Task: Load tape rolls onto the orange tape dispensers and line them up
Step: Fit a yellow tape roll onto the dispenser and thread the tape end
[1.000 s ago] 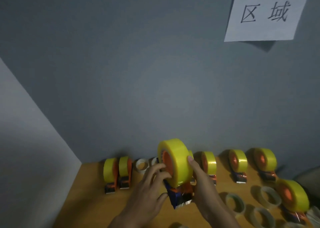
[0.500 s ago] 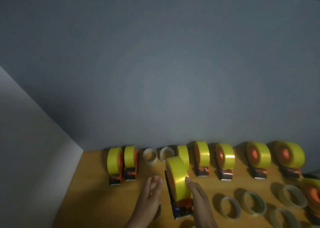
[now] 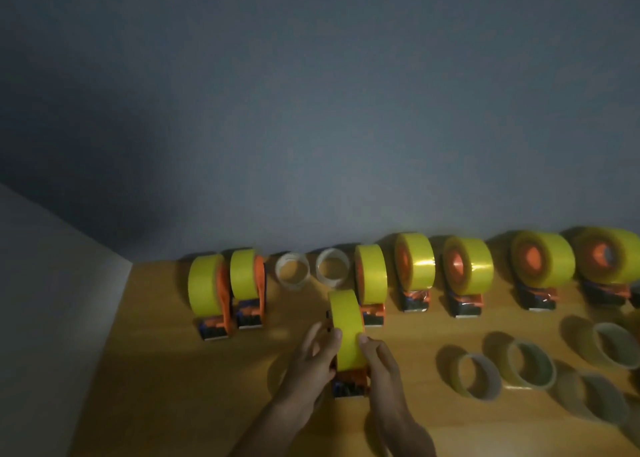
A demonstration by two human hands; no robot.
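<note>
Since a second ago, the loaded dispenser (image 3: 348, 344) has been lowered from mid-air and turned end-on, and is now set on the tabletop (image 3: 166, 387) in front of the back row (image 3: 414, 271). It is gripped at its sides by the left hand (image 3: 313, 359) and the right hand (image 3: 381, 370), fingers curled against the yellow roll. Just behind it, two empty cores (image 3: 311, 270) occupy a gap in that row. Loading appears finished; sliding it back into line is judged to remain.

Wooden desk (image 3: 166, 370), set against a wall. Carried a back row of loaded orange dispensers (image 3: 415, 273). Bare tape rolls (image 3: 479, 375) lay nearer, right.
</note>
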